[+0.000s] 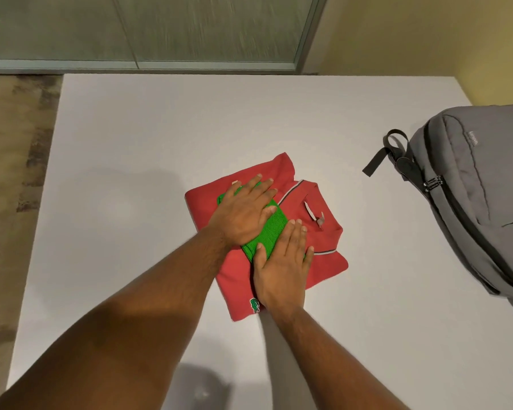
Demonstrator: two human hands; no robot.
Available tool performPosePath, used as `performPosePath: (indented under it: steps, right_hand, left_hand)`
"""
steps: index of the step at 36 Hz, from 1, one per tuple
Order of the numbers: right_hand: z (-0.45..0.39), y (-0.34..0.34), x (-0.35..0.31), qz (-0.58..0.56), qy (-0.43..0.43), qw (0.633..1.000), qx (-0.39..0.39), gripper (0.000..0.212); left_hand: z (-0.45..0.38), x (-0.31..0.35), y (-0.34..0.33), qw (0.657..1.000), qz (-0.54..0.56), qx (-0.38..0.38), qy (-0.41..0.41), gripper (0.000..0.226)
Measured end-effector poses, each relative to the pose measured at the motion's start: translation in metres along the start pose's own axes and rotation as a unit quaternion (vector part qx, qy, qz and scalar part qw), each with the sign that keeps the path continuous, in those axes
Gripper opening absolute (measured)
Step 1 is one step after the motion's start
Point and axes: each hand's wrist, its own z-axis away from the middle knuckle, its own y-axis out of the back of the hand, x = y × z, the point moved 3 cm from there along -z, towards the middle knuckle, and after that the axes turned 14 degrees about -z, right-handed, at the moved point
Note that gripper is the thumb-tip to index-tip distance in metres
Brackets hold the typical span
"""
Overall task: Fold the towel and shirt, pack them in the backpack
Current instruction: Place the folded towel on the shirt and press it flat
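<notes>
Both hands lie flat, fingers straight, gripping nothing: the left hand (pixel 243 210) and right hand (pixel 282 261) press the folded green towel (pixel 271 229) onto the folded red shirt (pixel 317 255), probably to flatten the stack for the backpack (pixel 480 190) nearby, right.

- red shirt (pixel 279 232) is folded up, sitting mid-table (pixel 131 143)
- small green towel (pixel 271 229) folded on top of it
- left hand (pixel 245 210) and right hand (pixel 282 267) both flat, pressing on the towel
- grey backpack (pixel 480 196) lying off to the right, well apart from the pile
</notes>
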Motion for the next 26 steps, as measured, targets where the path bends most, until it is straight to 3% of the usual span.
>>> performPosePath:
  steps: [11, 26]
  right_hand:
    - [-0.010, 0.008, 0.005, 0.038, 0.156, 0.978, -0.131, 0.078]
    - [0.029, -0.027, -0.048, 0.080, 0.372, 0.888, -0.259, 0.078]
  left_hand:
    - [0.054, -0.008, -0.006, 0.983, 0.001, 0.024, 0.183, 0.060]
    - [0.190, -0.031, -0.008, 0.909, 0.033, 0.002, 0.416, 0.056]
